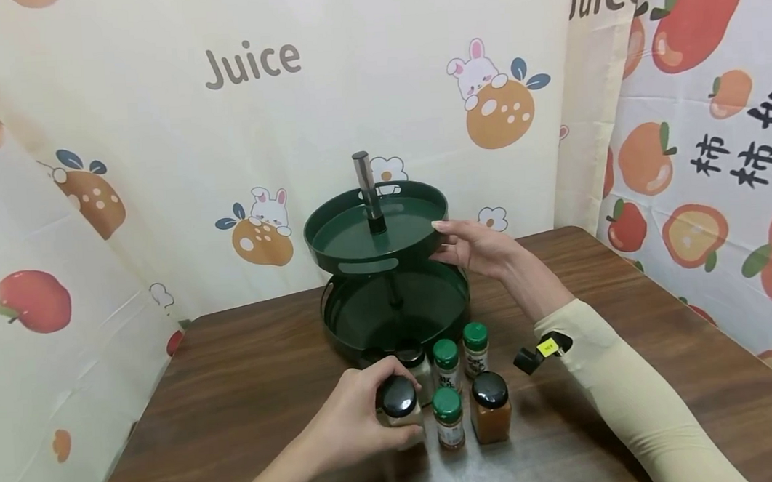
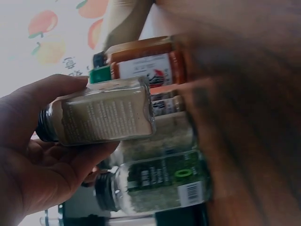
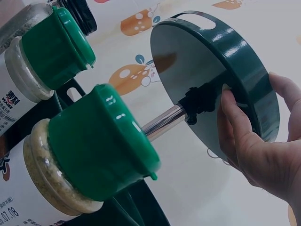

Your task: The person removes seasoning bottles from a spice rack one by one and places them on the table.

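Observation:
My left hand [image 1: 352, 421] holds a square glass jar [image 2: 106, 113] of beige powder with a black lid, thumb on one side and fingers on the other. In the left wrist view the jar's base appears raised off the table. My right hand [image 1: 481, 247] grips the right rim of the upper tray [image 1: 411, 225] of a two-tier dark green rack, fingers beneath and thumb on the wall in the right wrist view [image 3: 256, 110]. The lower tray [image 1: 364, 315] stands below it, around a metal pole [image 1: 366, 184].
Green-capped spice bottles [image 1: 447, 405] and a black-lidded jar of orange-brown powder [image 1: 490, 403] stand right of the held jar. Behind it is another black-lidded jar [image 1: 411, 352]; a jar with green herbs on its label [image 2: 164, 183] shows in the left wrist view. Printed curtains surround the wooden table [image 1: 237, 394].

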Demonstrator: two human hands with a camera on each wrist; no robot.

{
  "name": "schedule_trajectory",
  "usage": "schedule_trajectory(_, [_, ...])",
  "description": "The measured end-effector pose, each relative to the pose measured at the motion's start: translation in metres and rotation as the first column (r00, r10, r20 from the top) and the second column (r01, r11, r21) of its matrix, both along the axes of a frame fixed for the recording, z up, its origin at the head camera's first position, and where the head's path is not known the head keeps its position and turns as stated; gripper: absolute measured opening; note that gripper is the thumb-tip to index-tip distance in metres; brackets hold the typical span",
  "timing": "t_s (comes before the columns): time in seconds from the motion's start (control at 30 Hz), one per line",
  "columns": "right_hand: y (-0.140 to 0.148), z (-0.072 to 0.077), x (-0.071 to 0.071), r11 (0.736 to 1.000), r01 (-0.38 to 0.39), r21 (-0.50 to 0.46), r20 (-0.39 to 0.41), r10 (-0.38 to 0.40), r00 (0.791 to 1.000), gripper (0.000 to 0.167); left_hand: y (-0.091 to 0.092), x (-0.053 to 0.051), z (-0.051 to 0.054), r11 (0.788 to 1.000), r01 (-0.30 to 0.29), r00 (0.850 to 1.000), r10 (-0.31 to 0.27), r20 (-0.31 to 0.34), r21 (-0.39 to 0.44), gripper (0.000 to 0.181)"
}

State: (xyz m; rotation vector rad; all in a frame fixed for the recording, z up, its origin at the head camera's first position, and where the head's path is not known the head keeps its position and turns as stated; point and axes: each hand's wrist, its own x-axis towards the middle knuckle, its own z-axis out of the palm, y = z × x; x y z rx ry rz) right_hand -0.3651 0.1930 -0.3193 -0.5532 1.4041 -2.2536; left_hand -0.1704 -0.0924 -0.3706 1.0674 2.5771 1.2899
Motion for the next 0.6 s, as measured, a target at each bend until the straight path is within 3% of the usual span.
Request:
schedule_trajectory(0.27, [0.001, 0.0, 0.0, 1.0, -0.001, 0.011, -0.017, 0.001, 1.0, 0.035, 0.006, -0.003, -0.016, 0.999, 0.04, 0.999, -0.04, 0.006, -0.032, 0.046])
schedule_trajectory(0.6, [0.001, 0.0, 0.0, 1.0, -0.005, 0.014, -0.021, 0.006, 1.0, 0.042, 0.007, -0.005, -0.024, 0.995, 0.049, 0.998, -0.051, -0.022, -0.087, 0.045])
